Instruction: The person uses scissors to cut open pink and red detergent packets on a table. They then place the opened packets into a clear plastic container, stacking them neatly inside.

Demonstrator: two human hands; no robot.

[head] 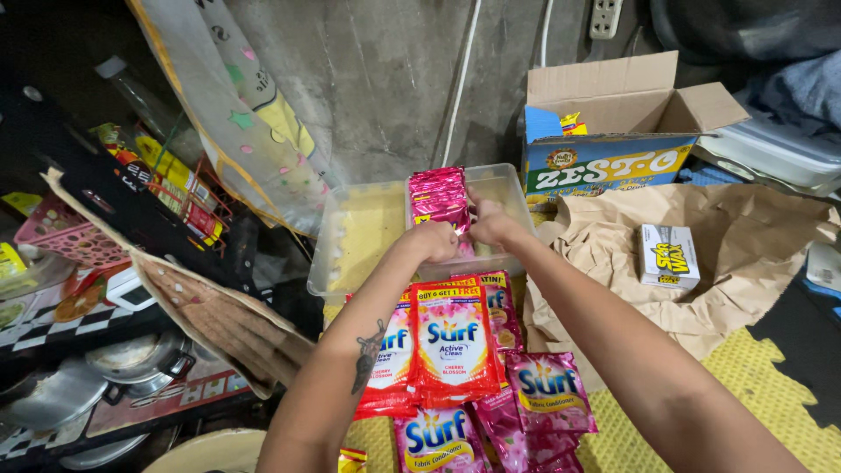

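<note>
Both hands, left hand (432, 241) and right hand (492, 226), pinch the pink packets (438, 200) in the clear tub (350, 236). Soft, light, slippery packets; top edges look best to hold.

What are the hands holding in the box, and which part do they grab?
Both hands, left hand and right hand, grip a stack of shiny pink sachets at its near lower end, standing in the clear plastic tub.

arms: both bare, no sleeves | left forearm (363, 350): dark tattoo at 7 o'clock | hands: no gloves, no rings seen
</note>
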